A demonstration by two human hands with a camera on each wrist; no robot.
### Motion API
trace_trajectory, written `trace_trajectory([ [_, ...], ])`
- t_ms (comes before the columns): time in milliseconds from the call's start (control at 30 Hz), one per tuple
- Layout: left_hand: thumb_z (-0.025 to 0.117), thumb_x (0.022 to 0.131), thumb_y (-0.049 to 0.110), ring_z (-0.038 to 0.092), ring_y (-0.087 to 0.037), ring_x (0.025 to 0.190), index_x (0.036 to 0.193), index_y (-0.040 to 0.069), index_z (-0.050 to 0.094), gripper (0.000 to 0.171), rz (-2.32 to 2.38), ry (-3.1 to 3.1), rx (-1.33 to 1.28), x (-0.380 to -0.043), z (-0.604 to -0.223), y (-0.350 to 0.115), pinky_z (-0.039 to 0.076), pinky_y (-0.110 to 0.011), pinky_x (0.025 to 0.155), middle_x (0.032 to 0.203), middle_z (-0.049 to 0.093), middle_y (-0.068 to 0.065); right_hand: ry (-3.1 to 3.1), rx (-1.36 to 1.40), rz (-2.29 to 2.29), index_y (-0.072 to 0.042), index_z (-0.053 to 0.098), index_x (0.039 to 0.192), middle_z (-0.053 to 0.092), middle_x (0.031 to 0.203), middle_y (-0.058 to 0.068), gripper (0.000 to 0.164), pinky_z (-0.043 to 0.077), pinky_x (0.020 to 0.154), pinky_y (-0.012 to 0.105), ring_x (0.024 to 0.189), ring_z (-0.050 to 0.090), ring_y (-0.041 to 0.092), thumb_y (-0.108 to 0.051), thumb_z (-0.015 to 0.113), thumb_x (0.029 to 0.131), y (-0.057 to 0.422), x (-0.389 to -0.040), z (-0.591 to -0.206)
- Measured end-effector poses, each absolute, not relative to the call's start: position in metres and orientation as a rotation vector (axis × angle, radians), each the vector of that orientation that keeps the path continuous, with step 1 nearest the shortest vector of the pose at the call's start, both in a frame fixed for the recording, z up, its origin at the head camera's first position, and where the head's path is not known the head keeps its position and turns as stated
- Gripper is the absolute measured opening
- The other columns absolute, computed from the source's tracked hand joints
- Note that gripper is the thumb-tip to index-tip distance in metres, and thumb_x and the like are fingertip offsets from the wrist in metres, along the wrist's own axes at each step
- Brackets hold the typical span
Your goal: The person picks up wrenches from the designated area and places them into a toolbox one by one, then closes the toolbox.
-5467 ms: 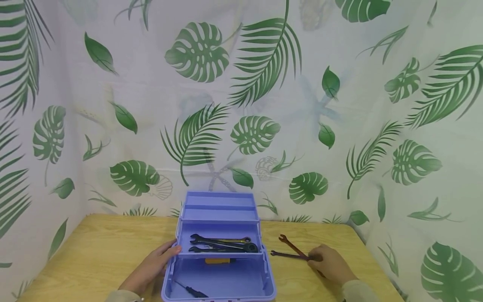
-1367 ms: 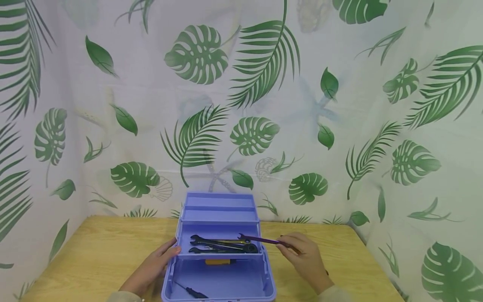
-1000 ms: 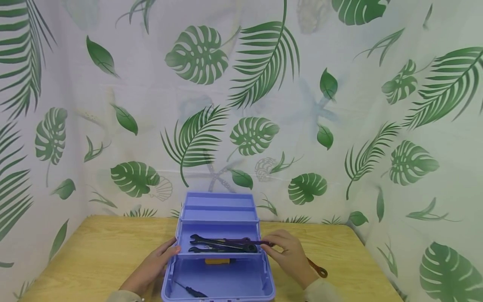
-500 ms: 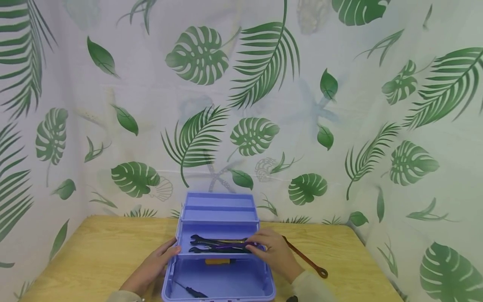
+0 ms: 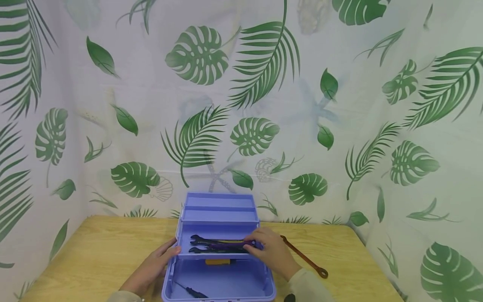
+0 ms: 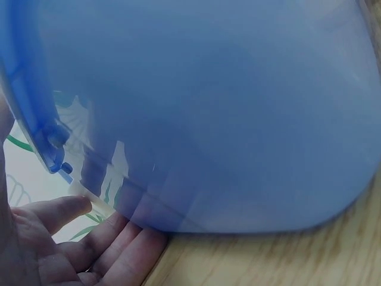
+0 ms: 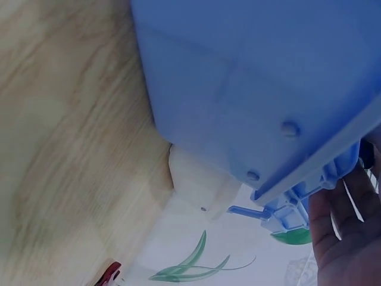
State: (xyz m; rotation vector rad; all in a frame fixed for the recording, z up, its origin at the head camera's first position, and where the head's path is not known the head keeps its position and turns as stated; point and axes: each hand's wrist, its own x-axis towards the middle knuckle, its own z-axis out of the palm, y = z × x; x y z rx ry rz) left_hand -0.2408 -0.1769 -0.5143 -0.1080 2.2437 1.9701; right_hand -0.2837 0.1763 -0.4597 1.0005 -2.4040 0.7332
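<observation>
A blue-purple toolbox point(image 5: 219, 277) stands with its lid up and its upper tray raised. My left hand point(image 5: 156, 264) grips its left side, thumb at the tray's edge; in the left wrist view the other fingers point(image 6: 128, 253) lie along the outer wall. At the tray's right end, my right hand point(image 5: 273, 251) pinches a purple wrench point(image 5: 230, 246) between thumb and fingertips, low over the other wrenches. Black wrenches point(image 5: 200, 240) and a yellowish one lie in that tray. In the right wrist view the toolbox wall point(image 7: 238, 71) hides most of what the right hand point(image 7: 351, 232) holds.
A reddish-brown combination wrench point(image 5: 303, 256) lies on the wooden table point(image 5: 113, 243) right of the toolbox. In the lower compartment are a black-handled screwdriver point(image 5: 194, 292) and a yellow-handled item point(image 5: 217, 261). A leaf-patterned curtain point(image 5: 241, 105) stands behind and at the sides.
My right hand has picked up the purple wrench from the table and carried it left into the tray. The reddish-brown wrench stays on the table. The left hand keeps its place.
</observation>
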Motion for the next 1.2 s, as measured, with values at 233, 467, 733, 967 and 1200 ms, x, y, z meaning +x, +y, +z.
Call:
trace_trajectory([
  [233, 0.061, 0.099, 0.051, 0.066, -0.039, 0.116, 0.159, 0.001, 0.035, 0.083, 1.959, 2.241, -0.122, -0.241, -0.513, -0.177, 0.06, -0.053, 0.091, 0.151, 0.047, -0.032, -2.439, 0.993, 0.784, -0.019, 0.079, 0.096, 0.07, 0.094, -0.01, 0.013, 0.058, 0.076, 0.029, 0.088, 0.064, 0.007, -0.018, 0.086, 0.085, 0.175, -0.283, -0.457],
  [467, 0.06, 0.102, 0.046, 0.066, -0.04, 0.116, 0.159, 0.0, 0.035, 0.077, 1.977, 2.24, -0.101, -0.241, -0.515, -0.176, 0.06, -0.053, 0.09, 0.149, 0.05, -0.033, -2.38, 0.967, 0.841, -0.016, 0.079, 0.098, 0.073, 0.096, -0.01, 0.01, 0.059, 0.082, 0.035, 0.093, 0.066, 0.009, -0.012, 0.081, 0.09, 0.185, -0.278, -0.453],
  [733, 0.059, 0.102, 0.045, 0.066, -0.04, 0.116, 0.159, 0.001, 0.035, 0.076, 1.974, 2.246, -0.113, -0.241, -0.514, -0.177, 0.06, -0.053, 0.09, 0.148, 0.051, -0.032, -2.303, 0.839, 0.883, -0.017, 0.077, 0.101, 0.073, 0.097, -0.007, 0.018, 0.06, 0.072, 0.028, 0.088, 0.066, 0.005, -0.002, 0.077, 0.091, 0.238, -0.276, -0.465],
  [967, 0.06, 0.102, 0.045, 0.065, -0.041, 0.118, 0.16, 0.0, 0.033, 0.078, 1.987, 2.226, -0.101, -0.24, -0.513, -0.176, 0.06, -0.053, 0.091, 0.15, 0.047, -0.033, -2.427, 0.62, 0.803, -0.014, 0.074, 0.109, 0.072, 0.103, -0.003, 0.025, 0.061, 0.074, 0.038, 0.09, 0.066, 0.011, -0.004, 0.081, 0.087, 0.294, -0.265, -0.477],
  [1200, 0.059, 0.102, 0.046, 0.069, -0.038, 0.111, 0.161, -0.002, 0.027, 0.083, 2.007, 2.161, -0.064, -0.239, -0.515, -0.178, 0.061, -0.052, 0.089, 0.151, 0.046, -0.035, -2.819, 0.304, 0.796, -0.005, 0.068, 0.125, 0.068, 0.117, 0.008, 0.039, 0.058, 0.079, 0.039, 0.096, 0.064, 0.021, -0.025, 0.078, 0.094, 0.344, -0.258, -0.484],
])
